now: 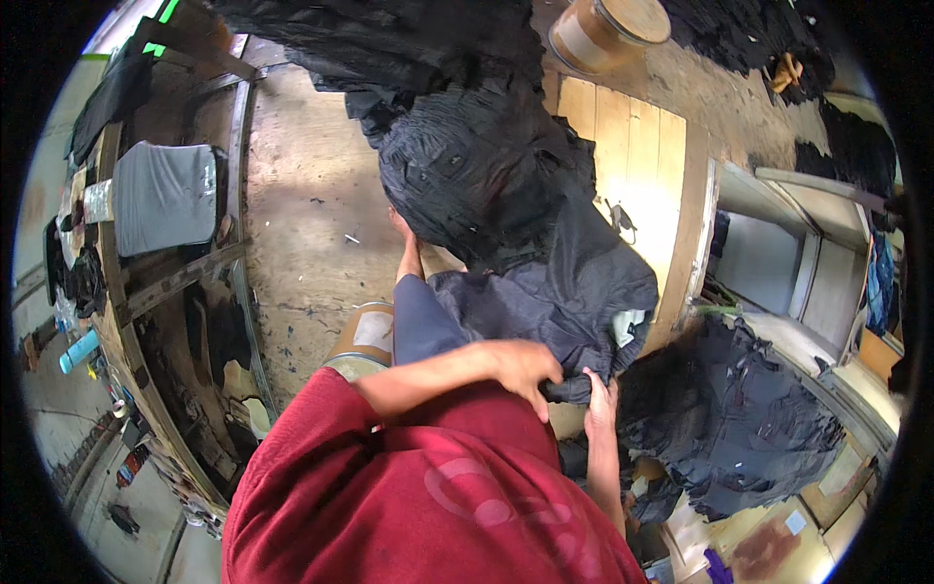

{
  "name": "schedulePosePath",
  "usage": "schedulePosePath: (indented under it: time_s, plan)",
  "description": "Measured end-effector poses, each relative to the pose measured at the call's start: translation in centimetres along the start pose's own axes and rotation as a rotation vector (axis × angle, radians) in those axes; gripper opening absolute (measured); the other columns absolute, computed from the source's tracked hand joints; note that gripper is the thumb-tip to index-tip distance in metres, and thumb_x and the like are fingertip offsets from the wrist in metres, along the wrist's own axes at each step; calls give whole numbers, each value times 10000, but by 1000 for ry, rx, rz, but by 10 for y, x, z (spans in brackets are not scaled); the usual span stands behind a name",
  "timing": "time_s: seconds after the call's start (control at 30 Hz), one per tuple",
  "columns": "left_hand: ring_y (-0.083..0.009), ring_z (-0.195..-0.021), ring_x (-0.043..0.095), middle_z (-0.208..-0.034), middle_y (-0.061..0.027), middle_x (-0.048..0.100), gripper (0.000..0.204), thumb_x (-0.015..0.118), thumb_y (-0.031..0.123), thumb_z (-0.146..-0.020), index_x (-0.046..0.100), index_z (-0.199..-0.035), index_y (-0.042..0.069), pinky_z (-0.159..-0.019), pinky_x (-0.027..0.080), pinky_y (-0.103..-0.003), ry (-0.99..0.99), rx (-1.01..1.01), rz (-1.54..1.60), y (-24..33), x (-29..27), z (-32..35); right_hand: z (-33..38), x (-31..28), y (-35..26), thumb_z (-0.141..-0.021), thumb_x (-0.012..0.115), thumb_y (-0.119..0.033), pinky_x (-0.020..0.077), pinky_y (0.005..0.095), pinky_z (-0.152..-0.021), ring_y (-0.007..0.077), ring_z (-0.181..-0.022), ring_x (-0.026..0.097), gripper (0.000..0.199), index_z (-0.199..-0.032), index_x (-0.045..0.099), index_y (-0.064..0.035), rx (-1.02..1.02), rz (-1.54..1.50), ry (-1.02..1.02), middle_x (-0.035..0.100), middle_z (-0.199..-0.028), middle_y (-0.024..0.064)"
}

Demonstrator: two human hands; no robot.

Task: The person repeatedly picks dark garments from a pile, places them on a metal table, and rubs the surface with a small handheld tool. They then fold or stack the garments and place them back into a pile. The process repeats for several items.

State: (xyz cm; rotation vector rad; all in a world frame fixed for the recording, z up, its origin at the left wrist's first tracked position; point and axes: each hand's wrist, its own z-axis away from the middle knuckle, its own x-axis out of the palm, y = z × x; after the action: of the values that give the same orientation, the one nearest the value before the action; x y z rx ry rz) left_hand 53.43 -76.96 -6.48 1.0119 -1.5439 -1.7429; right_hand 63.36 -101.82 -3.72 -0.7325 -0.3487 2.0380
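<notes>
A dark, wrinkled leather-like sheet (516, 302) lies across my lap, running into a large black heap (457, 165) in front of me. At its near right end the material is bunched into a small roll. My right hand (598, 397) is closed on that bunched edge, thumb uppermost. From the left, my left hand (528, 373) reaches across my body with its fingers curled down at the same edge; its fingertips are partly hidden. A pale patch (626, 326) shows at the sheet's right side.
Another spread of black sheets (730, 419) lies to the right. A brown drum (366, 331) stands by my left leg, and a second drum (608, 31) is at the far side. On the left, a grey-padded chair (167, 198) stands by a wooden frame (241, 146). An open cabinet (769, 253) is at right.
</notes>
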Motion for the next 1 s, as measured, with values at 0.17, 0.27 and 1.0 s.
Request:
schedulePosePath:
  time_s: [0.17,0.27,1.0]
  plan:
    - [-264,-1112,589,-1144,-152,591,964,898,506,-771,402,-1395,-36,-971,504,-413,1759,-781,635,-133,-74,31,9,-39,44,-894,688,-77,531,364,-986,200,-1109,661,355,-1243,648,-31,-5,-447,30,689,-1197,62]
    - [-359,-1369,499,-1452,-282,509,1183,959,533,-669,341,-1488,-57,-1151,393,-424,2099,-1014,398,-209,-140,52,19,-50,56,-877,656,-23,541,373,-986,220,-1135,665,410,-1285,626,-41,-2,-399,17,666,-1258,69]
    - [-165,-870,632,-917,-100,714,153,704,143,-966,702,-1044,11,-817,517,-352,1519,-419,-105,-175,-155,116,6,-46,25,-746,630,97,472,367,-1039,240,-1153,620,693,-1426,532,13,-20,-211,90,637,-1316,84]
